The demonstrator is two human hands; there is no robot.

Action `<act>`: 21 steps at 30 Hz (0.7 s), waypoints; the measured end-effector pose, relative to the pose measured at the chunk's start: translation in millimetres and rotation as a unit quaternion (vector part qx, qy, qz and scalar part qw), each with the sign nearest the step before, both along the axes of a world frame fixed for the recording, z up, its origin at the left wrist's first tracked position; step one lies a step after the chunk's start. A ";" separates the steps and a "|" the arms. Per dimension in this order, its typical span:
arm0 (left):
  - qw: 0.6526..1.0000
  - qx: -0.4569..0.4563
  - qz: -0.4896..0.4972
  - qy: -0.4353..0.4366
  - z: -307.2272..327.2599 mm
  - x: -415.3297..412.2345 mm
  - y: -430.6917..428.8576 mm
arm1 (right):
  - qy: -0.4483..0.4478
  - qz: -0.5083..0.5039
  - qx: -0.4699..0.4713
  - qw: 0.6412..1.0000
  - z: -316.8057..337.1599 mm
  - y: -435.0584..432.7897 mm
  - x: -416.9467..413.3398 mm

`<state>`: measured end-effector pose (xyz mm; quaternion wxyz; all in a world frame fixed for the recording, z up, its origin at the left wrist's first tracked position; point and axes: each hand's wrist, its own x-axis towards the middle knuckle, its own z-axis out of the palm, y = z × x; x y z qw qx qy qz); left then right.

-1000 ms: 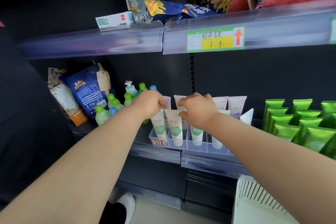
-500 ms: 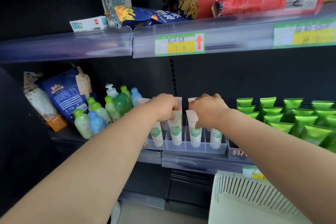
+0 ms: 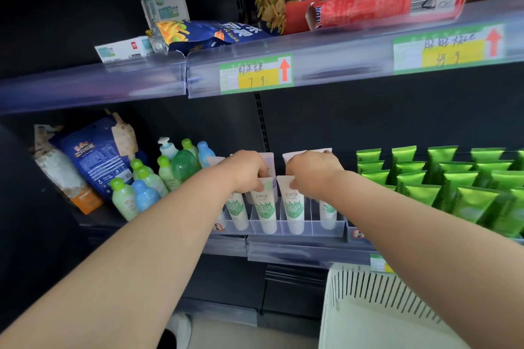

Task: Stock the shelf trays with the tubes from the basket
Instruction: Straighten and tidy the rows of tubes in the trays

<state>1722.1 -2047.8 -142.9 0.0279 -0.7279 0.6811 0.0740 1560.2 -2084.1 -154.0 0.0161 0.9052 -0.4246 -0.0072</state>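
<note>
Green-labelled tubes point(image 3: 295, 207) in clear tray point(image 3: 312, 229) — price tag point(image 3: 256, 74) "7 9"

Single head-worn wide-angle view, facing forward, close to shelf trays point(image 3: 336, 231)

The left hand point(image 3: 246, 171) has slid from the leftmost tube point(image 3: 236, 210) to pinch the second tube point(image 3: 266, 207), nearer the right hand point(image 3: 311, 171) pinching the third tube point(image 3: 294, 207), as the view swung right, showing more basket point(image 3: 368, 289).

Left grip point(image 3: 246, 170), right grip point(image 3: 312, 171) on tubes point(image 3: 293, 207)
</note>
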 end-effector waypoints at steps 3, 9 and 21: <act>1.000 0.002 -0.001 0.028 6.4 -7.5 -0.4 | -0.023 0.001 0.026 0.999 5.7 0.6 -6.3; 0.997 -0.018 -0.019 0.074 16.7 -39.7 -10.4 | -0.006 -0.020 0.009 1.000 18.1 -3.9 -42.7; 0.998 -0.005 -0.018 0.052 18.8 -61.4 -9.8 | -0.011 -0.027 -0.016 0.999 6.6 -6.9 -55.7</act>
